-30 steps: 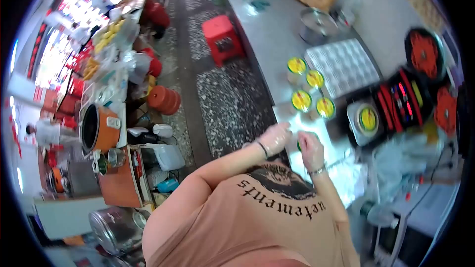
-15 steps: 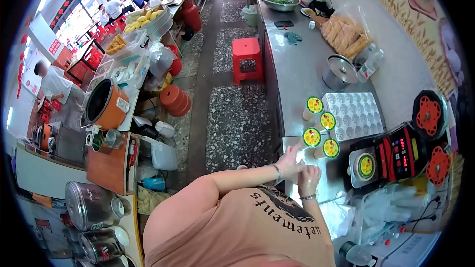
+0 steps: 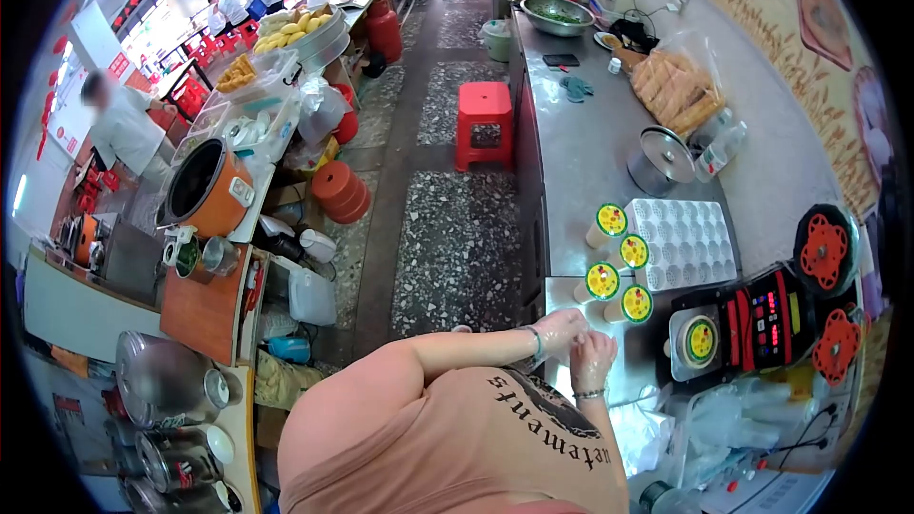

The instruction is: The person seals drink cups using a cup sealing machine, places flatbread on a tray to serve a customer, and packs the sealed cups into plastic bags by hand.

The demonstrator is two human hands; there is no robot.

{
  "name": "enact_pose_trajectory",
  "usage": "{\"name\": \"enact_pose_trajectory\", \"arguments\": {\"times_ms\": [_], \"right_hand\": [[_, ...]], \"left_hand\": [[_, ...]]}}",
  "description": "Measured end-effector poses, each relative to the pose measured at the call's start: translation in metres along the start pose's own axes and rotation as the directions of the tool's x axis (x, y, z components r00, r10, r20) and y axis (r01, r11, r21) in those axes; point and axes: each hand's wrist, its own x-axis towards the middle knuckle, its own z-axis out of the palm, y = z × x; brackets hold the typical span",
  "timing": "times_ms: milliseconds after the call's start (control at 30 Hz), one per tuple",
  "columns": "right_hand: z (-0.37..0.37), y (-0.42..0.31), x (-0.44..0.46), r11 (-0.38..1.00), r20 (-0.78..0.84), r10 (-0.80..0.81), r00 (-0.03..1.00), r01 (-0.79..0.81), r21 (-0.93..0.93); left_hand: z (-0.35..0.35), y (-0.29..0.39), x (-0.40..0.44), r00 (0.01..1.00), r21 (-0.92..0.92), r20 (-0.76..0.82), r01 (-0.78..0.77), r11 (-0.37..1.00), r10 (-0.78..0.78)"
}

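Observation:
My left hand [image 3: 562, 327] and my right hand [image 3: 593, 354] meet over the near part of the steel counter. Both look covered by thin clear gloves. The left fingers are curled together against the right fingertips, and whatever they pinch is too small to make out. My right hand is closed too, its fingers bent toward the left. Just beyond them stand several sealed cups with yellow-green lids, the nearest being a cup [image 3: 630, 305]. A sealing machine [image 3: 752, 314] on the right holds another lidded cup [image 3: 701, 341] in its tray.
A white egg-type tray [image 3: 682, 240] lies behind the cups. Farther along the counter are a lidded pot [image 3: 661, 158], a bag of fried dough sticks [image 3: 678, 86] and a steel bowl [image 3: 557, 13]. A red stool [image 3: 485, 114] stands in the aisle. A person [image 3: 133, 128] is at the left.
My left hand has drawn back slightly from the cups, its fingers curling in against my right hand. The view has shifted a little. The person at the left has become more upright.

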Motion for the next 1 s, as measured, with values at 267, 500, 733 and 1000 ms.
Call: {"name": "enact_pose_trajectory", "arguments": {"times_ms": [267, 500, 733, 1000], "right_hand": [[-0.002, 0.018, -0.034, 0.835, 0.030, 0.521, 0.853, -0.516, 0.191], [0.003, 0.071, -0.056, 0.412, 0.274, 0.733, 0.623, -0.727, 0.549], [-0.030, 0.050, -0.035, -0.075, 0.349, 0.812, 0.467, -0.510, 0.857], [-0.059, -0.012, 0.000, 0.329, 0.306, 0.538, 0.786, -0.530, 0.782]], "left_hand": [[0.004, -0.022, 0.002, 0.939, 0.181, 0.054, -0.344, 0.921, 0.340], [0.006, 0.004, -0.013, 0.999, -0.082, 0.045, 0.013, 0.997, -0.010], [0.013, -0.015, -0.005, 0.998, -0.163, 0.053, 0.052, 0.985, -0.044], [0.030, 0.033, -0.012, 0.989, 0.047, 0.148, -0.035, 0.998, 0.028]]}}
